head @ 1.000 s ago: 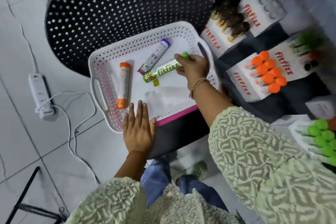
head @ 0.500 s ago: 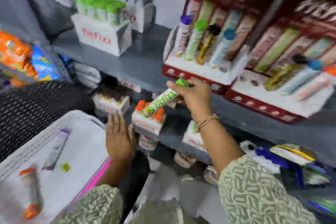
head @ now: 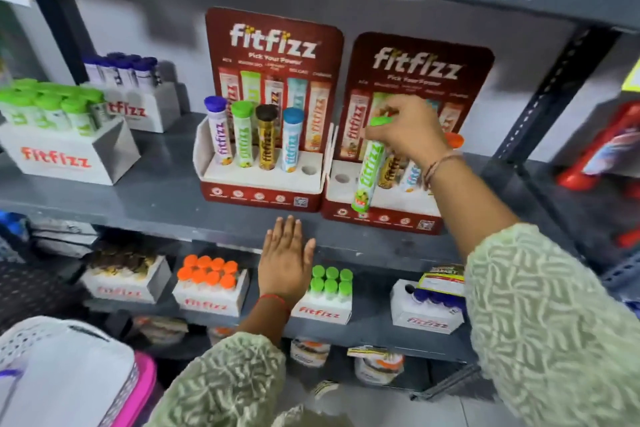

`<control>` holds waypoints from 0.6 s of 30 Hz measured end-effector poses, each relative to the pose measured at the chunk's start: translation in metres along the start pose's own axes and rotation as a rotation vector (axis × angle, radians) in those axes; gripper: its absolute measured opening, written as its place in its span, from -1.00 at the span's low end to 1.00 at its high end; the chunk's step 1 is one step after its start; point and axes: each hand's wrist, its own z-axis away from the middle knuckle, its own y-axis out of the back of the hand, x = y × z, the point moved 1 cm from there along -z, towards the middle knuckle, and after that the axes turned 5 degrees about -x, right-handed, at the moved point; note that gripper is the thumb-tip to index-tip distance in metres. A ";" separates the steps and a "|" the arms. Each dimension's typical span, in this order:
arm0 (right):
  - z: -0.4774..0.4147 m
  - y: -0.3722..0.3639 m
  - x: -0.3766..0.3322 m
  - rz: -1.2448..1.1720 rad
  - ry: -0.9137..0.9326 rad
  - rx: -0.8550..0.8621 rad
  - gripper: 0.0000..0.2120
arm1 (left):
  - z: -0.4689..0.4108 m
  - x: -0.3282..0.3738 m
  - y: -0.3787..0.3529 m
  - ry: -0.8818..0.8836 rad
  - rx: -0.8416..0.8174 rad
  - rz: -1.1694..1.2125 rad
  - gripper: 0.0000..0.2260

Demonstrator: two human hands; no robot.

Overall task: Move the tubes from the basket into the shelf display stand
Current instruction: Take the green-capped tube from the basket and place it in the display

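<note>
The right hand (head: 410, 130) grips the green-capped tube (head: 370, 166) near its cap, fingers closed around it; half a second ago it held the tube slanted in front of the shelf edge, and now the tube stands nearly upright over the right display stand (head: 381, 215), its lower end at the stand's white front ledge, beside an empty hole; whether it is seated in a hole I cannot tell. The left hand (head: 285, 260), earlier at the basket's rim, now lies open and flat, fingers spread, against the front edge of the grey shelf (head: 156, 198); the white basket (head: 65, 371) has slid to the bottom left corner of view; the left display stand (head: 259, 180) holds four tubes upright.
</note>
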 end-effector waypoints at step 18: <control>-0.053 0.021 0.007 0.453 0.016 -0.238 -0.58 | -0.007 0.000 -0.001 0.006 -0.021 -0.085 -0.43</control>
